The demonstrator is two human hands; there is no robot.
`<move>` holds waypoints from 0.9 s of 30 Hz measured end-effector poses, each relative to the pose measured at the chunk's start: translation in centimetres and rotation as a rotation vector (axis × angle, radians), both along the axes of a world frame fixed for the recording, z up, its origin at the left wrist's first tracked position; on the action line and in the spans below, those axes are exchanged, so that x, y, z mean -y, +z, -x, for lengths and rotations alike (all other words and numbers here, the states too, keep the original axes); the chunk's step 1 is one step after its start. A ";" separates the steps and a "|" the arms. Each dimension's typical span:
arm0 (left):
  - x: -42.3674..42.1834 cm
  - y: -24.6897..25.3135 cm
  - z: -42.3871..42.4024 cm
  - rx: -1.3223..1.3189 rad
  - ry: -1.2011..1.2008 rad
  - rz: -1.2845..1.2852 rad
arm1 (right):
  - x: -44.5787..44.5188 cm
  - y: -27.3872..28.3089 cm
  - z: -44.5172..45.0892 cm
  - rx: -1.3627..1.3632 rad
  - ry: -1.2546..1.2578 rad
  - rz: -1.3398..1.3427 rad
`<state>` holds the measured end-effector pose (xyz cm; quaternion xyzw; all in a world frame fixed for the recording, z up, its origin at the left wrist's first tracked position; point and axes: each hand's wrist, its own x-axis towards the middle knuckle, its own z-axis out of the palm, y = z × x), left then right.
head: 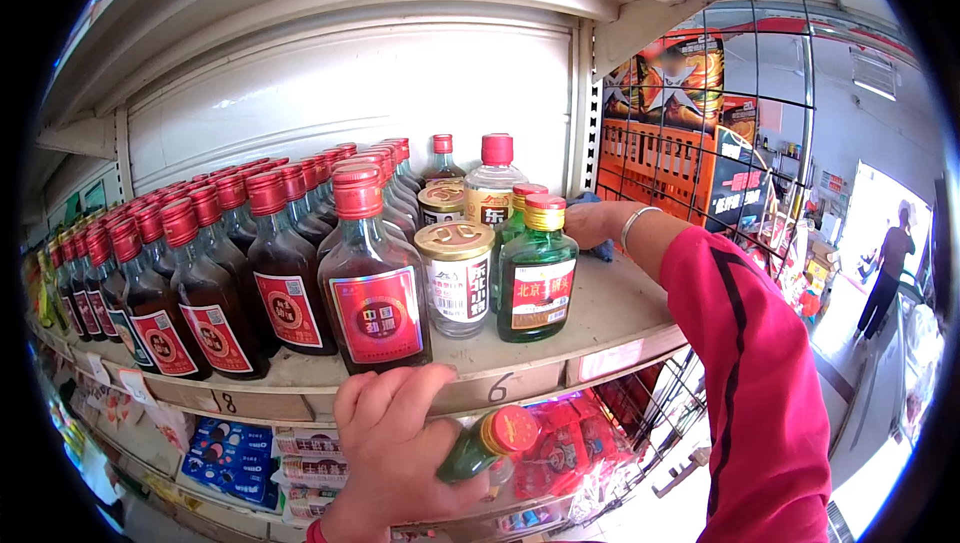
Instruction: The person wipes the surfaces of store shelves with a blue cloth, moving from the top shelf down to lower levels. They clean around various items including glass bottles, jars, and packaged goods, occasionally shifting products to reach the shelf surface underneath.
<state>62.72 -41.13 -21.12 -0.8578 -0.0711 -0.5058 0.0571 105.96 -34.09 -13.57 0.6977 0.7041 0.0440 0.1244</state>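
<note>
Just below the shelf's front edge, my left hand [397,449] grips a small green glass bottle [469,454] with a red and gold cap, tilted to the right. Clear glass shows under its cap; I cannot tell what it belongs to. My right hand [589,226] reaches to the shelf's right end and presses a blue cloth [603,251] on the surface. Beside it stand two more green bottles, the front one [536,280] partly hiding the other and my fingers. To their left are gold-lidded glass jars [456,280] and a clear red-capped bottle [493,179].
Rows of dark red-capped liquor bottles [379,288] fill the shelf's [465,370] left side. A black wire grid [757,85] borders the right end, with an orange crate [660,160] behind. Packaged goods [232,460] lie below. A person [889,273] stands near a bright doorway.
</note>
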 end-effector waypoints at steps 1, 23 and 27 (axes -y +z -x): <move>0.0 0.0 0.2 0.011 0.009 -0.008 | 1.1 0.6 2.4 -0.054 -0.051 -0.015; -0.4 -0.4 -0.2 0.008 -0.046 0.009 | 11.1 1.8 9.4 -0.097 -0.268 0.058; -0.4 0.1 -0.5 -0.034 -0.095 0.025 | 6.7 -0.6 0.2 -0.033 -0.291 0.099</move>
